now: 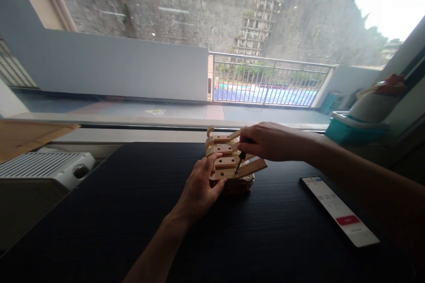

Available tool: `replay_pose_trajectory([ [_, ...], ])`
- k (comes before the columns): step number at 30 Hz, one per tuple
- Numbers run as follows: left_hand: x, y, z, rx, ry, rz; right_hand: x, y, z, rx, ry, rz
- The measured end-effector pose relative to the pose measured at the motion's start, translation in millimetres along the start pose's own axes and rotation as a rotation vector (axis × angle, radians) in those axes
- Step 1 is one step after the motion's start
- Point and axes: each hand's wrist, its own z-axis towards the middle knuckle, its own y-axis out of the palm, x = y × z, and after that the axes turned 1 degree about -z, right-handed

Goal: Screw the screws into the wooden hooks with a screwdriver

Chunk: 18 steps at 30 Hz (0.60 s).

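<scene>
Wooden hooks [226,161] between the hands
The left hand [198,183], fingers spread, touches the nearest hook [229,174] at its left end; the right hand [260,142] grips a screwdriver [242,156], tip against that hook.

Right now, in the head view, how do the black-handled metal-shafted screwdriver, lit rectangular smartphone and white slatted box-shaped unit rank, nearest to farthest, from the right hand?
1. Black-handled screwdriver: held in the right hand.
2. Lit smartphone: on the black table, right side.
3. White slatted unit: far left, beside the table.
</scene>
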Motion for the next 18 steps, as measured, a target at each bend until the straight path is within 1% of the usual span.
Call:
replay_pose_trajectory([
  [4, 1, -1, 1, -0.005, -0.019, -0.002, 3, -7, 0, -0.042, -0.108, 0.059],
  [6, 2, -1, 1, -0.008, -0.019, 0.003, 3, -7, 0, -0.042, -0.123, 0.081],
  [11, 1, -1, 0, -0.004, -0.005, 0.007, -1, -1, 1, -0.015, -0.037, 0.065],
  [15, 0, -1, 0, -0.01, -0.005, 0.01, 2, 4, 2, 0.002, 0.028, 0.069],
  [18, 0, 0, 0, -0.007, -0.002, -0.001, 8, 0, 1, -0.033, 0.004, 0.08],
])
